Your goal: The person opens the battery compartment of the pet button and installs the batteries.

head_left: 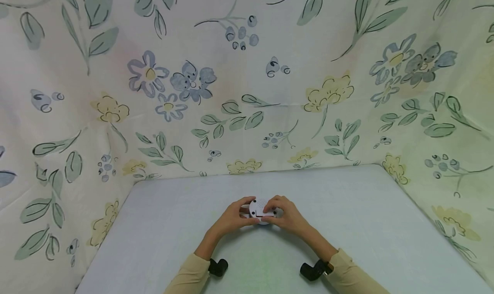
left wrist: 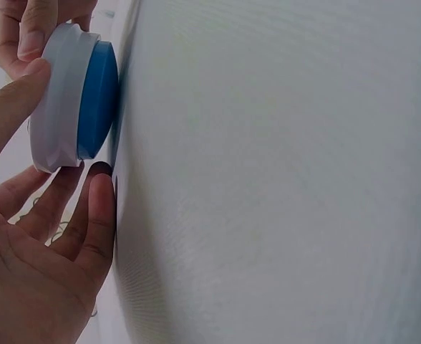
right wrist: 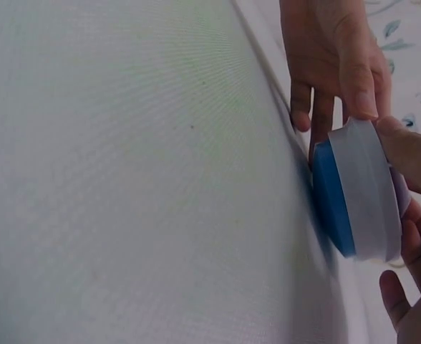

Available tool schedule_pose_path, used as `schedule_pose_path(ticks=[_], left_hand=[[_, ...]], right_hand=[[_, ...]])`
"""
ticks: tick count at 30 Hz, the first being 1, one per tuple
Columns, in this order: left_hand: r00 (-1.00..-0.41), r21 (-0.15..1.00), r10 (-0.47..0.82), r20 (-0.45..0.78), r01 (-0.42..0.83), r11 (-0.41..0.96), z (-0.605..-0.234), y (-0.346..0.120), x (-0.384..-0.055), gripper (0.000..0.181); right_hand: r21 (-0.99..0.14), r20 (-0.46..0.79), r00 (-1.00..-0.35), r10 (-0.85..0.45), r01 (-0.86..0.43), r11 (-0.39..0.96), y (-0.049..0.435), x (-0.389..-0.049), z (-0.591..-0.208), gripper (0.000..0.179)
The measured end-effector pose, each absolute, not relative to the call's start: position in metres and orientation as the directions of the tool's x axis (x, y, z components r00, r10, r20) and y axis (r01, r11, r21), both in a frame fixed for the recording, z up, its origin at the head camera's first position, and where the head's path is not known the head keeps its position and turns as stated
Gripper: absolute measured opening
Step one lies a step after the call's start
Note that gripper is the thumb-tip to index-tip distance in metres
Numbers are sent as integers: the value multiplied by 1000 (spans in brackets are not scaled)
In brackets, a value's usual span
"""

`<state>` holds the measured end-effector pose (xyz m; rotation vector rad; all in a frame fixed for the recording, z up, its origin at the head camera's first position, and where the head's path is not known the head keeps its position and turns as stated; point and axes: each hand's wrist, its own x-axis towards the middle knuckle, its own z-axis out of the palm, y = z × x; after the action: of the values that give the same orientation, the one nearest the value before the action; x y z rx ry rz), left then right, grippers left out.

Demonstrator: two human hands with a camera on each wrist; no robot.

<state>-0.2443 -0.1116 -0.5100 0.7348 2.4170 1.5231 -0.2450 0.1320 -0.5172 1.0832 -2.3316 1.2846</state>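
Observation:
A round white device [head_left: 259, 207] with a blue face [left wrist: 99, 100] is between both hands at the middle of the table. Its back faces up, showing small speaker holes, dark round spots and a dark slot; the blue face points down, close over the tabletop. My left hand [head_left: 233, 216] holds the device by its left rim, thumb on the near edge and fingers spread around the side. From the right, my right hand [head_left: 288, 214] grips it, with fingertips on the back and thumb at the near edge. A pale raised part [right wrist: 399, 192] shows by the right fingers.
The table [head_left: 173, 208] has a pale, smooth cover. Floral cloth [head_left: 247, 126] hangs behind it and along both sides. Each wrist wears a black camera [head_left: 218, 267], below beige sleeves [head_left: 191, 273].

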Motion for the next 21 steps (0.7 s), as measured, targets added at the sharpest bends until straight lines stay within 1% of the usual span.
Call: schedule_pose_path(ticks=[16, 21], left_hand=[[-853, 886, 515, 85, 301, 353, -507, -111, -243, 71], [-855, 882, 512, 83, 302, 361, -507, -111, -243, 71]], right_hand=[[-631, 540, -693, -477, -709, 316, 132, -243, -518, 20], [-659, 517, -724, -456, -677, 328, 131, -244, -520, 19]])
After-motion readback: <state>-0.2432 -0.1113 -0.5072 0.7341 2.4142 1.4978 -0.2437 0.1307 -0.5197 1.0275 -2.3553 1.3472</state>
